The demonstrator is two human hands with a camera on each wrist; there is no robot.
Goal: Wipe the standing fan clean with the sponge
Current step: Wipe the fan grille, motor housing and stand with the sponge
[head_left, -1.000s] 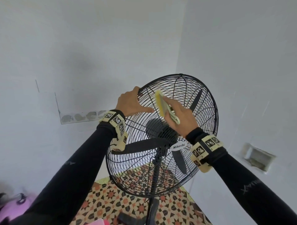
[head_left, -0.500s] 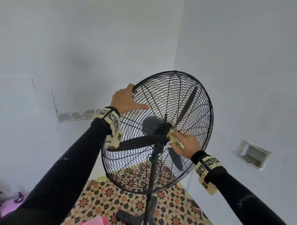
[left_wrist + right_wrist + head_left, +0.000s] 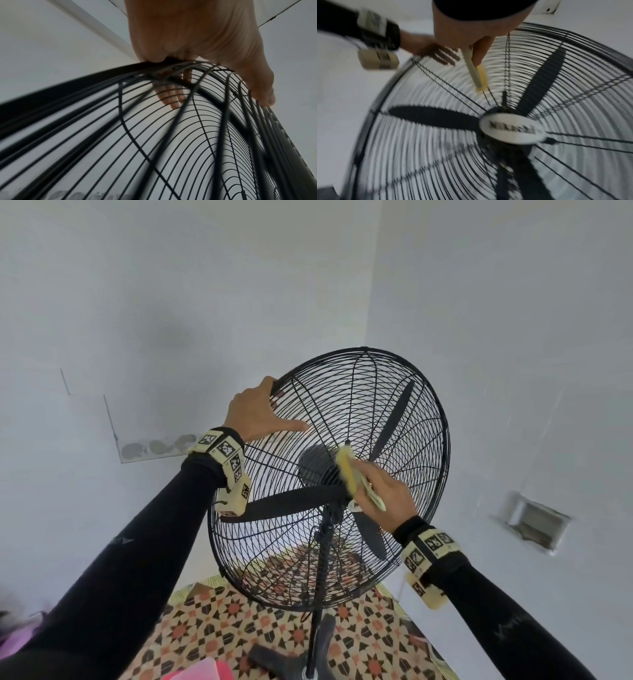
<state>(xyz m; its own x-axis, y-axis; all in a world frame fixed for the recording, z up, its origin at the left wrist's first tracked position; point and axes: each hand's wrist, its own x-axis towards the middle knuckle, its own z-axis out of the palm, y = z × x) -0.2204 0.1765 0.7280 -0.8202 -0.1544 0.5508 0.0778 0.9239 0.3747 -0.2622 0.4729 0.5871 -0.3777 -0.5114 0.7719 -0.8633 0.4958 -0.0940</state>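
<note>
Fingers of left hand curl behind fan guard, wrist view only; right hand pinches sponge.

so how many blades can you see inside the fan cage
3. One blade points up to the right of the hub, one stretches left under the left wrist, and one hangs down to the right below the right hand. No sign of others, though the hand covers part of the hub.

The person wears long, tight black sleeves and a cream wrist band with black-and-white square marks on each arm, hands bare.
</note>
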